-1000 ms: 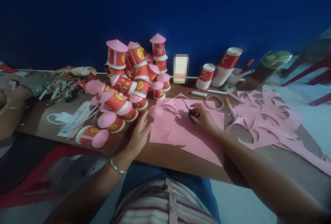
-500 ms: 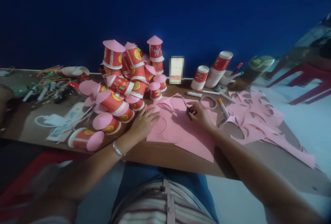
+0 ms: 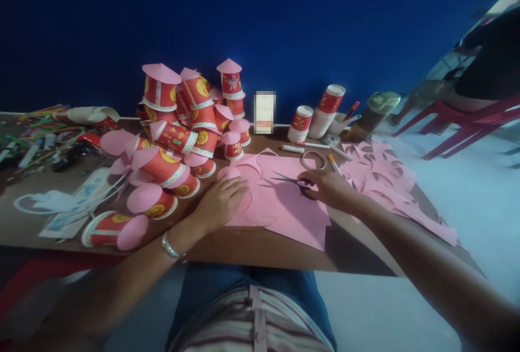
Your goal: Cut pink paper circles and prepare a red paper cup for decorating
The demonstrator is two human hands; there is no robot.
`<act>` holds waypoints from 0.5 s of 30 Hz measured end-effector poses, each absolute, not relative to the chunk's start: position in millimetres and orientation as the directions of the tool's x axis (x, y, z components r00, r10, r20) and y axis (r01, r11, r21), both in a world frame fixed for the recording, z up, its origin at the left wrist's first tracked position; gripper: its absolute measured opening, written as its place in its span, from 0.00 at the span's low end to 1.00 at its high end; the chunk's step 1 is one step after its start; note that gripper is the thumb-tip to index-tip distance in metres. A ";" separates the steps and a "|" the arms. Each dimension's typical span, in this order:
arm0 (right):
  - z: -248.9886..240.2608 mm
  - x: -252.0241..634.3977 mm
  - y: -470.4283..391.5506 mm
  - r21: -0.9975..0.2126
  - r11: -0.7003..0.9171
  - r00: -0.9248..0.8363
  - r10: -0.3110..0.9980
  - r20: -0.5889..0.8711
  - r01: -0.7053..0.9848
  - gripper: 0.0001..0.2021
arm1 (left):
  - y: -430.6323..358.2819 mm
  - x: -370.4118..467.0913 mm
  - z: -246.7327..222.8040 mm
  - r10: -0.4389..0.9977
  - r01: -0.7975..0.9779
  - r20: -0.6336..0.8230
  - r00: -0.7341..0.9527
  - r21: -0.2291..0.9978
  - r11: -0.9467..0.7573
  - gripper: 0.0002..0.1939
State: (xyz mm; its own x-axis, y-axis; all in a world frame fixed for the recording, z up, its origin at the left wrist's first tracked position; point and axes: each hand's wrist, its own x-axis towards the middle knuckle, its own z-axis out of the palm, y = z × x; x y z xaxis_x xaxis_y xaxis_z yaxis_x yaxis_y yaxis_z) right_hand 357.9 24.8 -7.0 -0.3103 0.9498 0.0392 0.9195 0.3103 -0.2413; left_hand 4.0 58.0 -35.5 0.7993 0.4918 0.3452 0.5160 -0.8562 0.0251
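My right hand (image 3: 327,185) grips a pair of dark-handled scissors (image 3: 289,178) above the pink paper sheets (image 3: 290,208). The blades point left and look slightly apart. On the left side of those sheets lies my left hand (image 3: 222,200), palm down with its fingers stretched out. Beside its fingertips, curved outlines and round shapes show on the paper; a pink rounded piece (image 3: 227,172) lies just behind that hand. What is under the palm is hidden.
Red paper cups with pink cone tops (image 3: 164,165) are piled at left, near a power strip (image 3: 77,203). A tape ring (image 3: 313,160), markers (image 3: 292,149), more cups (image 3: 299,124) and cut pink scraps (image 3: 376,178) lie right. A person sits on a red stool (image 3: 442,119).
My right hand has moved right across the paper, and the scissors have swung from pointing away to pointing left. My left hand stays on the paper. The view has turned slightly right.
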 end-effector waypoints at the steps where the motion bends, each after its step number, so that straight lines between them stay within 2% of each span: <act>1: -7.2 364.4 22.9 -0.199 0.300 -0.306 0.952 0.000 0.933 0.16 | 56.1 8.1 -34.9 0.457 0.471 0.331 0.826 0.042 -0.881 0.20; 3: -9.6 374.9 20.3 -0.144 0.272 -0.284 0.957 -0.066 0.951 0.18 | 51.8 17.5 -36.4 0.386 0.373 0.274 0.881 0.101 -0.922 0.26; 6: -14.5 382.6 17.1 -0.124 0.241 -0.255 0.961 -0.105 0.962 0.21 | 44.5 31.8 -44.2 0.318 0.290 0.146 0.937 0.185 -0.939 0.37; 10: -20.5 382.4 10.8 -0.019 0.183 -0.184 0.979 -0.092 0.983 0.20 | 34.5 46.4 -53.3 0.315 0.298 0.059 0.947 0.204 -0.933 0.35; 15: -27.6 385.7 4.9 0.138 0.208 -0.207 0.978 -0.025 0.968 0.16 | 33.3 49.4 -50.9 0.300 0.267 0.150 0.942 0.207 -0.941 0.29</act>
State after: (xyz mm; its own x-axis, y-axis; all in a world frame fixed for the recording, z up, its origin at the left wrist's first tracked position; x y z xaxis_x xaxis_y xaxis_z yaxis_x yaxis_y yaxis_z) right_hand 385.7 4.9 -27.6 -0.2068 0.9781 -0.0251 0.9683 0.2083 0.1376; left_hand 49.4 33.3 -50.9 0.9420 0.3003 0.1498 0.2671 -0.9411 0.2073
